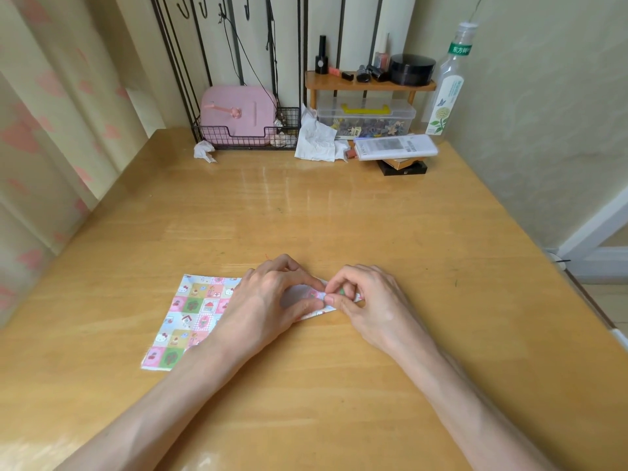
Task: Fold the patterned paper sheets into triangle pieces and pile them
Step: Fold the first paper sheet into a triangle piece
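Note:
A flat stack of patterned paper sheets [190,317], checked in pink, green and blue with cartoon pictures, lies on the wooden table [306,205] at the near left. Just right of it a small, partly folded patterned piece [314,298] rests on the table between both hands. My left hand [268,300] covers the piece's left part, fingers curled down and thumb pinching it. My right hand [367,297] pinches the piece's right end with thumb and fingertips. Most of the piece is hidden under the fingers.
At the table's back stand a wire basket with a pink case [238,113], crumpled tissues [316,137], a clear box of small items [367,117], a small wooden shelf with cosmetics [370,81], a white remote on boxes [396,147] and a plastic bottle [448,83]. A curtain hangs left.

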